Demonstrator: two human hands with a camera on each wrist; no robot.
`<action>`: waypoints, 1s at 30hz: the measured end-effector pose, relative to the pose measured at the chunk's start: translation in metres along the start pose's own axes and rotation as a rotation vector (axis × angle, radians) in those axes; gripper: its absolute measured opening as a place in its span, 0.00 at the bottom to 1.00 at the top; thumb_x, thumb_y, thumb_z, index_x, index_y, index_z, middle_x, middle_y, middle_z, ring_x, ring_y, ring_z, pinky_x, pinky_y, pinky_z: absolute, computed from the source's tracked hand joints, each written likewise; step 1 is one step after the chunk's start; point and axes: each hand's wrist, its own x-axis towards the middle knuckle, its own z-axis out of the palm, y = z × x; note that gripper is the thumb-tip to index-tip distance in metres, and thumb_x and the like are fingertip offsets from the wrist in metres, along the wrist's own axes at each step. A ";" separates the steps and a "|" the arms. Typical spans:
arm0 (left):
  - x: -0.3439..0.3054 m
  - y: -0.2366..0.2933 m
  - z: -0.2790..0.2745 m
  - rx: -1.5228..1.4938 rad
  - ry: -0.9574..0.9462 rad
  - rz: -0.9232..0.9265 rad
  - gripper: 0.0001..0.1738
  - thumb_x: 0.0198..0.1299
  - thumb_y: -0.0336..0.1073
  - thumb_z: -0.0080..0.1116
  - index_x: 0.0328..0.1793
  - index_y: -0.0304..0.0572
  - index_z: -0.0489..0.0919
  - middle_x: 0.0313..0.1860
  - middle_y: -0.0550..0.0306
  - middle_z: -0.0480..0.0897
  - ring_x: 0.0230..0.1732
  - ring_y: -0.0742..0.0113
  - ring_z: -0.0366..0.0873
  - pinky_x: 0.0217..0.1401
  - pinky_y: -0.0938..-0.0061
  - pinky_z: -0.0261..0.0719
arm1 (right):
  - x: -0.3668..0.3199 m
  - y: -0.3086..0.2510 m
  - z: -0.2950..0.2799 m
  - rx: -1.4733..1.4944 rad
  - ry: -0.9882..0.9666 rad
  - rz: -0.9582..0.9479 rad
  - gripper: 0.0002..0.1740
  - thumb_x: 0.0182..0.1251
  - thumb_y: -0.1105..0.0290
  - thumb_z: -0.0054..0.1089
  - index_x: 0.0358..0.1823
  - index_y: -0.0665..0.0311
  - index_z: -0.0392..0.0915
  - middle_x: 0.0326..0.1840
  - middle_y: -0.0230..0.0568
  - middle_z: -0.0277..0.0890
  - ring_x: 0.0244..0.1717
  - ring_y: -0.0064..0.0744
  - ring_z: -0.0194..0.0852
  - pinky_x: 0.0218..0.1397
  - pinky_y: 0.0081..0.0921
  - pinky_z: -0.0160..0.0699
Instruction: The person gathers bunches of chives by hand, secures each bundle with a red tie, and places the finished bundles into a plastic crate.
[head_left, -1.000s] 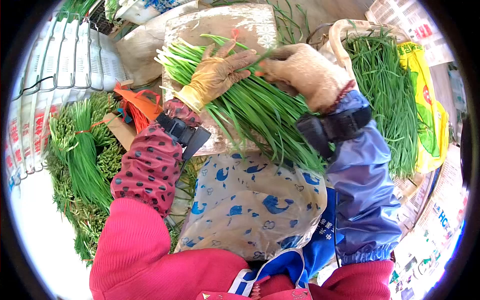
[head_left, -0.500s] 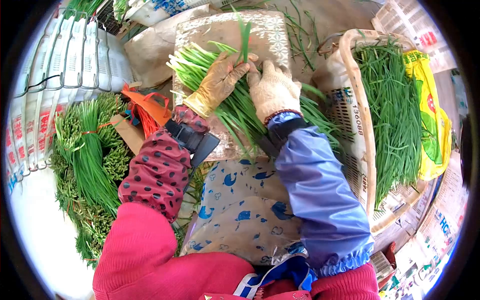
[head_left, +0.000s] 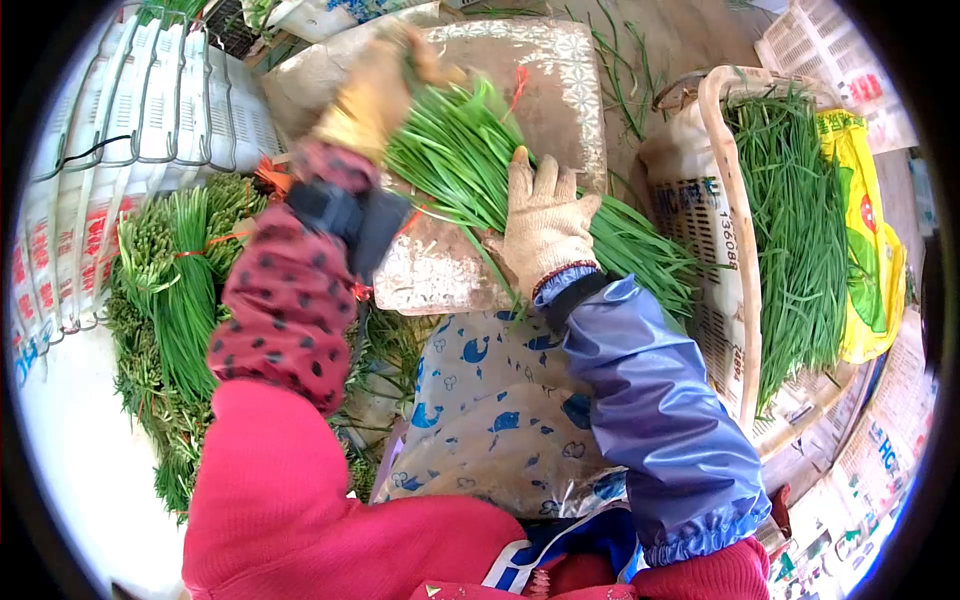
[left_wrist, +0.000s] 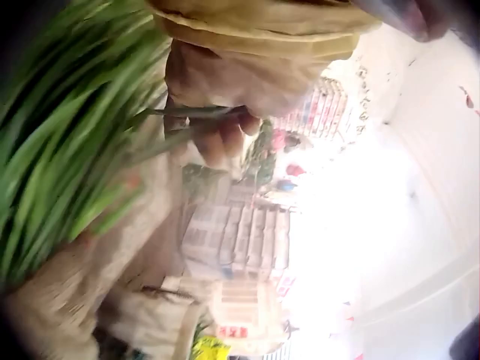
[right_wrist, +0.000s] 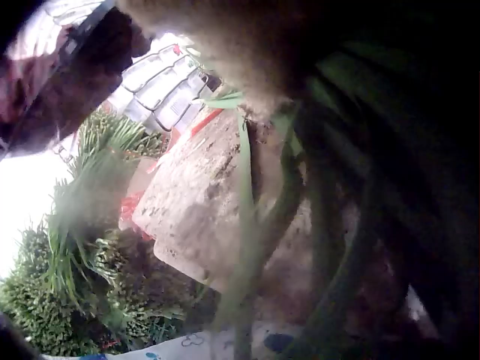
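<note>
Sorting step, apparently: left hand (head_left: 375,95) pinches loose blades (left_wrist: 199,113), right hand (head_left: 550,215) rests straight-fingered on the green bunch (head_left: 450,145); next probably calls for discarding those strays

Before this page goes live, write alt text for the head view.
A right hand in a cream knitted glove rests on a bundle of long green leaves atop a worn brown rectangular board. A left hand in a yellow glove, blurred, is at the bundle's upper left. At right, a cream plastic basket holds more green leaves.
</note>
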 end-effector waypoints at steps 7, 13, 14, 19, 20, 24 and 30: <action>0.041 0.135 -0.151 0.131 0.356 0.434 0.18 0.69 0.42 0.53 0.57 0.39 0.72 0.44 0.49 0.79 0.40 0.59 0.77 0.44 0.68 0.79 | 0.004 -0.001 0.021 -0.029 0.039 0.022 0.57 0.63 0.28 0.46 0.82 0.61 0.43 0.80 0.54 0.50 0.79 0.56 0.49 0.69 0.65 0.55; 0.060 0.070 -0.102 0.351 0.241 0.364 0.18 0.71 0.39 0.50 0.61 0.38 0.73 0.54 0.49 0.77 0.52 0.59 0.73 0.56 0.69 0.71 | 0.003 0.010 0.024 0.216 0.010 -0.027 0.47 0.65 0.47 0.52 0.81 0.59 0.46 0.82 0.65 0.42 0.80 0.68 0.42 0.72 0.77 0.41; 0.061 0.047 -0.072 0.372 0.172 0.347 0.18 0.71 0.39 0.49 0.61 0.38 0.73 0.55 0.49 0.77 0.54 0.59 0.73 0.59 0.69 0.69 | 0.018 0.005 0.043 0.211 0.069 0.013 0.39 0.71 0.52 0.44 0.80 0.57 0.49 0.81 0.61 0.45 0.79 0.67 0.47 0.72 0.75 0.46; 0.022 -0.057 0.062 0.479 -0.196 0.313 0.19 0.73 0.36 0.46 0.65 0.37 0.74 0.64 0.49 0.75 0.64 0.59 0.70 0.69 0.69 0.63 | -0.005 0.024 0.003 0.287 0.001 -0.021 0.32 0.71 0.62 0.45 0.76 0.57 0.61 0.80 0.53 0.52 0.75 0.59 0.54 0.66 0.76 0.52; 0.010 -0.075 0.082 0.488 -0.268 0.308 0.19 0.73 0.36 0.46 0.66 0.37 0.74 0.66 0.49 0.75 0.66 0.59 0.70 0.71 0.69 0.61 | 0.006 0.020 0.007 0.233 -0.089 -0.038 0.31 0.71 0.62 0.45 0.76 0.59 0.63 0.80 0.53 0.53 0.76 0.58 0.53 0.66 0.76 0.51; -0.017 -0.062 0.113 0.991 -0.460 0.475 0.23 0.74 0.34 0.43 0.72 0.35 0.69 0.72 0.48 0.71 0.72 0.57 0.68 0.77 0.72 0.60 | -0.023 0.060 -0.018 0.289 -0.153 -0.144 0.33 0.63 0.57 0.60 0.69 0.62 0.70 0.73 0.52 0.63 0.72 0.54 0.62 0.68 0.61 0.63; 0.002 -0.130 0.099 -0.404 -0.394 -0.009 0.25 0.74 0.38 0.47 0.75 0.41 0.65 0.75 0.41 0.65 0.73 0.48 0.65 0.78 0.63 0.63 | -0.175 0.238 -0.072 0.678 0.184 -0.068 0.35 0.57 0.58 0.69 0.67 0.57 0.72 0.66 0.49 0.72 0.64 0.44 0.74 0.66 0.36 0.76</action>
